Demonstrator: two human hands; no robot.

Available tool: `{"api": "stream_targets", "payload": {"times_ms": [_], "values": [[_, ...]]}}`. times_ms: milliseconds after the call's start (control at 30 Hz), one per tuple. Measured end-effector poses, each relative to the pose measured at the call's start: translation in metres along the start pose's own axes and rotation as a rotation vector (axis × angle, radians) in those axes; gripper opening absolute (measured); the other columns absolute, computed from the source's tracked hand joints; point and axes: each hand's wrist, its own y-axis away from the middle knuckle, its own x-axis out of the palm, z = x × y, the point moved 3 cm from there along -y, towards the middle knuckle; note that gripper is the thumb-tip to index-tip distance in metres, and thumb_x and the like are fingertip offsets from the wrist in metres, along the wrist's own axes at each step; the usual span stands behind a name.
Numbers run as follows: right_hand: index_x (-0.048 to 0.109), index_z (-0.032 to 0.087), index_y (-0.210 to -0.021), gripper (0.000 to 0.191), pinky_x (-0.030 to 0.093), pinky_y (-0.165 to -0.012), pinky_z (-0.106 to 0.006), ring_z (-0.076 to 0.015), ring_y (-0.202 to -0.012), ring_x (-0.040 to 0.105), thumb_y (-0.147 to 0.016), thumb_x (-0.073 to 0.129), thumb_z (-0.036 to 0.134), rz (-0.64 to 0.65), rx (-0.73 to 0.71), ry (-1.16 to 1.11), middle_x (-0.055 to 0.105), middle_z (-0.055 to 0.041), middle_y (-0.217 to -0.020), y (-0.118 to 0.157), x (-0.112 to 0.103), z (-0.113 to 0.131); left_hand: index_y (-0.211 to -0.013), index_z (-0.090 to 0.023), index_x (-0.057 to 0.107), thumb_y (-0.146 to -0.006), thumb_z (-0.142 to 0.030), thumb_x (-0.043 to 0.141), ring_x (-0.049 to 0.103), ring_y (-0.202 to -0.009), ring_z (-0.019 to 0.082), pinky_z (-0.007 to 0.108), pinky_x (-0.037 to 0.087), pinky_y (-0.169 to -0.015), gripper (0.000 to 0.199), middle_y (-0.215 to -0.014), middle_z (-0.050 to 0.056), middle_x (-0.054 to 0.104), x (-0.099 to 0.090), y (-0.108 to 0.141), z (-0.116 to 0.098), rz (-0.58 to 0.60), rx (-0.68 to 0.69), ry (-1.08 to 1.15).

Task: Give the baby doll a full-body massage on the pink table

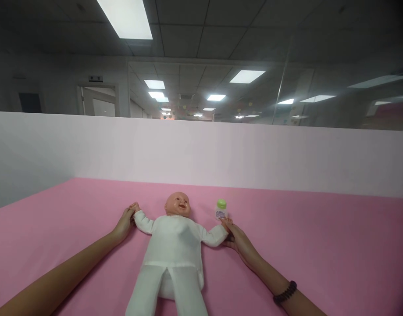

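The doll [176, 241] lies on its back in the middle of the pink surface [319, 245], its bare head [176, 204] toward the white panel [221, 153] and its legs toward the person; it wears white clothes [148, 283], its arms are spread out to both sides, and the lower ends of its legs drop out of sight. The left hand [125, 224] holds the doll's hand on that side, the fingers closed narrowly round it; the right hand [239, 241] has hold of the doll's other hand, fingers over it and more of them bent by the sleeve [214, 236]; how firmly they press I cannot tell. The person's forearms come in bare from the near side; a dark beaded bracelet [285, 293] sits at the right wrist. Just beyond the right hand stands a small bottle [221, 212], upright, with a green cap [221, 203] and a label too small to read; whether the fingertips touch it I cannot tell from here. The white panel runs along the far edge of the pink surface; above it I see a doorway [99, 101] on the left, a tiled ceiling [184, 41] and bright lights [125, 17].
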Motion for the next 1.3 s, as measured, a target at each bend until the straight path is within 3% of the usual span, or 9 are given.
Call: {"api": "stream_targets", "payload": {"times_ms": [267,467,600,767,1133,1300], "values": [[0.065,0.018,-0.122,0.048,0.066,-0.072,-0.038,-0.0259,-0.083,0.076,-0.087,0.077,0.050,-0.003,0.005,-0.015,0.077,-0.0082,-0.093,-0.001,0.002,0.000,-0.103,-0.019,0.059,-0.087,-0.033,0.067,0.071,-0.085,0.022,0.033,0.059,-0.076,0.023,-0.090,0.005,0.071,-0.001,0.003,-0.001,-0.026,0.009,0.008],[0.067,0.018,-0.112,0.047,0.065,-0.073,-0.040,-0.0259,-0.082,0.076,-0.085,0.077,0.055,0.012,-0.036,-0.018,0.076,-0.0079,-0.089,0.001,0.005,0.001,-0.100,-0.018,0.060,-0.079,-0.032,0.067,0.070,-0.074,0.022,0.030,0.057,-0.066,0.025,-0.081,0.004,0.072,0.006,0.013,-0.010,-0.014,-0.007,-0.009],[0.066,0.018,-0.124,0.055,0.065,-0.075,-0.042,-0.0270,-0.089,0.076,-0.086,0.075,0.056,0.008,-0.058,-0.024,0.077,-0.0091,-0.100,-0.002,0.003,0.000,-0.095,-0.018,0.061,-0.073,-0.031,0.067,0.069,-0.071,0.020,0.027,0.057,-0.063,0.026,-0.078,0.003,0.072,0.008,0.011,-0.014,0.017,-0.050,-0.032],[0.064,0.016,-0.127,0.058,0.065,-0.076,-0.041,-0.0262,-0.090,0.076,-0.087,0.073,0.057,0.012,-0.057,-0.012,0.076,-0.0092,-0.101,-0.007,-0.001,-0.003,-0.096,-0.020,0.064,-0.071,-0.032,0.069,0.070,-0.077,0.020,0.027,0.060,-0.065,0.028,-0.082,0.002,0.075,0.008,0.010,-0.018,0.055,-0.082,-0.052],[0.065,0.018,-0.110,0.042,0.065,-0.075,-0.039,-0.0244,-0.088,0.074,-0.090,0.072,0.054,0.016,-0.043,0.005,0.074,-0.0072,-0.095,-0.002,0.002,0.000,-0.092,-0.019,0.063,-0.070,-0.027,0.067,0.068,-0.077,0.019,0.025,0.059,-0.064,0.023,-0.080,0.002,0.072,0.009,0.012,-0.019,0.032,-0.085,-0.065],[0.065,0.018,-0.112,0.040,0.065,-0.075,-0.039,-0.0247,-0.087,0.075,-0.091,0.071,0.052,0.009,-0.037,-0.001,0.075,-0.0084,-0.097,0.001,0.003,0.002,-0.090,-0.019,0.061,-0.072,-0.026,0.065,0.067,-0.072,0.018,0.026,0.057,-0.063,0.021,-0.077,0.001,0.070,0.011,0.013,-0.020,0.037,-0.067,-0.059]]}}
